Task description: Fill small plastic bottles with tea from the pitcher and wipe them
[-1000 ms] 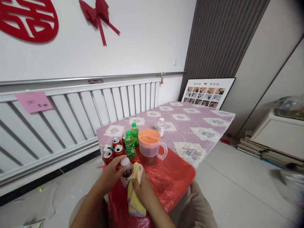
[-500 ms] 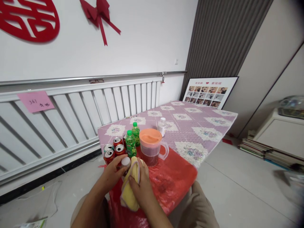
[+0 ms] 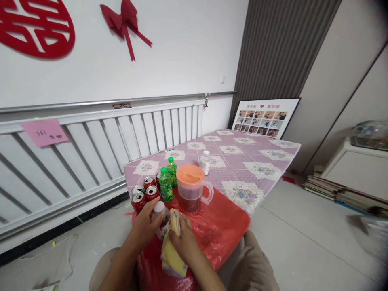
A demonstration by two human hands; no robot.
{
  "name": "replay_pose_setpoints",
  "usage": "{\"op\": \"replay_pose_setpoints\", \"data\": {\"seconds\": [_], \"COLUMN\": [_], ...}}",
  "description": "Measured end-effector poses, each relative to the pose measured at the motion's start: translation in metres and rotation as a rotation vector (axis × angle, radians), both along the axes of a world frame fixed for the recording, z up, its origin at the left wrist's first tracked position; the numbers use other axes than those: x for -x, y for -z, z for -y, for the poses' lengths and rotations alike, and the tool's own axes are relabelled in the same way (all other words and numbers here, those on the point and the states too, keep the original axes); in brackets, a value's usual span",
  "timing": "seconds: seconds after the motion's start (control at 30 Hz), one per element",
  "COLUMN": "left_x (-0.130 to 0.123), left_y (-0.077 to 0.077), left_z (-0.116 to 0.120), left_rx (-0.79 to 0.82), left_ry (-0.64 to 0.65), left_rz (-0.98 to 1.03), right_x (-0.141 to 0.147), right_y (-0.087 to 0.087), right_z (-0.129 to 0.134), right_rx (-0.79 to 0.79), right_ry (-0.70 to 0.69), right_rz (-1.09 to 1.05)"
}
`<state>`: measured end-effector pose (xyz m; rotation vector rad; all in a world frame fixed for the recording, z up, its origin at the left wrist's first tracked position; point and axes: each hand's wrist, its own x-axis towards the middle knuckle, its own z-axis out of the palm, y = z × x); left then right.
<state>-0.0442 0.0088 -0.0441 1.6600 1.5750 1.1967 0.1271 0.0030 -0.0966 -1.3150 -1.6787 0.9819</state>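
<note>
My left hand (image 3: pixel 146 221) is wrapped round a clear plastic bottle (image 3: pixel 163 217) with a white cap, standing near the front of the red plastic cover. In my right hand (image 3: pixel 182 238) is a folded yellow cloth (image 3: pixel 173 258) with a purple edge, held against the bottle's right side. Just beyond the bottle are a green-capped drink bottle (image 3: pixel 166 186) and another green bottle (image 3: pixel 171 169) behind it. A clear pitcher (image 3: pixel 190 200) with an orange lid and dark liquid stands to the right of these. My fingers hide part of the white-capped bottle.
Several opened drink cans (image 3: pixel 150 190) cluster at the left edge. A white bottle (image 3: pixel 205 163) stands behind the pitcher on the purple floral tablecloth (image 3: pixel 230 149). The red plastic cover (image 3: pixel 224 226) lies under the near items. A white radiator (image 3: pixel 100 141) runs along the wall.
The cloth has shifted lower and slightly right, leaving more of the white-capped bottle visible. My left hand stays on the bottle. The view has shifted slightly.
</note>
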Motion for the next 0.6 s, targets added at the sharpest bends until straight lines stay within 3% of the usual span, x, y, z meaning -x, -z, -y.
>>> {"op": "replay_pose_setpoints", "data": {"seconds": [0.13, 0.3, 0.47, 0.6], "left_x": [-0.009, -0.006, 0.003, 0.012], "left_y": [0.005, 0.004, 0.004, -0.001], "left_z": [0.001, -0.001, -0.002, -0.003], "left_rx": [-0.042, -0.031, 0.046, 0.089], "left_ry": [-0.087, -0.073, -0.006, 0.065], "left_rz": [0.014, 0.074, 0.143, 0.191], "right_x": [0.001, 0.004, 0.003, -0.001], "right_y": [-0.02, -0.043, -0.044, -0.034], "right_z": [0.003, -0.004, -0.023, -0.027], "right_rx": [-0.128, -0.172, -0.117, -0.051], "right_ry": [-0.007, -0.066, -0.082, -0.1], "right_rz": [-0.041, -0.039, -0.031, -0.002]}}
